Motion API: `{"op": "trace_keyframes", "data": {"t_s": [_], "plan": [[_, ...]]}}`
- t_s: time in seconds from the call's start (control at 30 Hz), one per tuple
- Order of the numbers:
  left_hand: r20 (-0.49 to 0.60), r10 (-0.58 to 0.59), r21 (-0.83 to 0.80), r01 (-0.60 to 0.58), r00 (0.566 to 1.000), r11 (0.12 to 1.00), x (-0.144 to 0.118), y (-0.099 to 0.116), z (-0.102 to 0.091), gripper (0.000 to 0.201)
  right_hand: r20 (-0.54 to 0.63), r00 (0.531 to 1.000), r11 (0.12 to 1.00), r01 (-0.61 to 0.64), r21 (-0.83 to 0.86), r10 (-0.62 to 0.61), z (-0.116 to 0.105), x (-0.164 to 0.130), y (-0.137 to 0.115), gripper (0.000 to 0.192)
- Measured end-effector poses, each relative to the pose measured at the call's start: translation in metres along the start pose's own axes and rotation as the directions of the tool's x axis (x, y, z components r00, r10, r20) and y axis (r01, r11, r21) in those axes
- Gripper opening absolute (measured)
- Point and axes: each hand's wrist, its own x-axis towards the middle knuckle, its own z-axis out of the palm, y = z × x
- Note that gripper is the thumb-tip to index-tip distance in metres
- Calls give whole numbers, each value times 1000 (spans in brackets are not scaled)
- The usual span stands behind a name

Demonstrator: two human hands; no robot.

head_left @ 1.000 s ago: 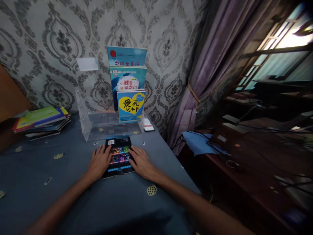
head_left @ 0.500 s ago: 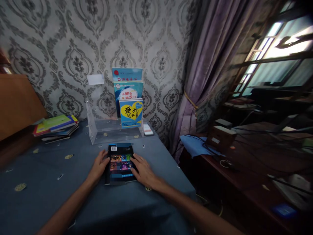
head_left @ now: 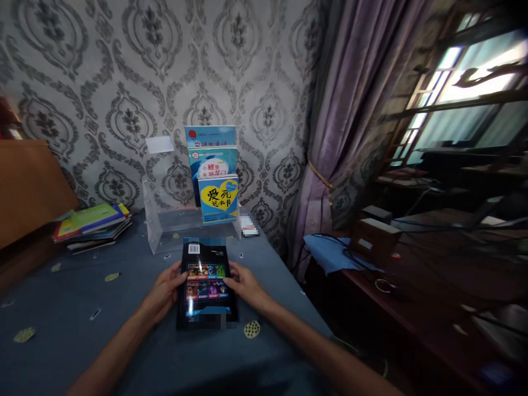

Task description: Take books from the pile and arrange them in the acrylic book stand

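A black book (head_left: pixel 206 278) with a barcode and rows of small coloured pictures on its cover is between my hands, over the blue tablecloth. My left hand (head_left: pixel 167 287) grips its left edge, the thumb on the cover. On the opposite edge my right hand (head_left: pixel 246 286) holds it the same way, fingers partly hidden behind. Beyond the book stands a clear acrylic rack (head_left: pixel 152 228). In its right part lean a blue book with a yellow heart (head_left: pixel 218 201), a light-blue book (head_left: pixel 212 162) behind it, and another blue book (head_left: pixel 210 135) at the back.
A stack of thin books (head_left: pixel 93 223) lies at the left rear of the table (head_left: pixel 74 308). A phone-like item (head_left: pixel 249 225), partly blurred out, lies right of the rack. A purple curtain (head_left: pixel 325 143) hangs at right, beside a dark desk with cables and a brown box (head_left: pixel 373 242).
The black book has come up off the table and tilted towards me. My hands have closed on its side edges; my right hand was resting on its cover before.
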Motion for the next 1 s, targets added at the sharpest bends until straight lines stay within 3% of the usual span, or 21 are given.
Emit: {"op": "trace_keyframes", "data": {"t_s": [0.07,0.17,0.27,0.4,0.5,0.63,0.8,1.0], "plan": [[20,8,23,-9,1000,1000,6,5,1,69,33,998,989,-52,139,48,-4,11,1,48],[6,32,66,-32,999,997,21,9,0,77,17,999,976,-52,213,50,-9,26,-1,45],[-30,105,104,-101,994,989,37,13,-3,85,-56,998,984,26,177,-16,-11,39,-8,48],[32,252,217,-253,967,943,56,17,-5,82,-183,967,983,183,13,-177,-11,48,-17,45],[102,365,352,-376,926,857,65,17,-7,66,-218,942,966,240,-100,-257,-10,48,-20,40],[156,463,537,-468,873,702,75,14,-18,51,-221,936,955,237,-177,-274,-9,48,-19,36],[162,517,702,-467,840,538,86,19,-26,40,-230,917,934,276,-227,-326,-11,61,-19,36],[90,617,840,-392,782,375,102,28,-9,24,-298,867,909,333,-251,-400,-17,86,-12,37]]}}
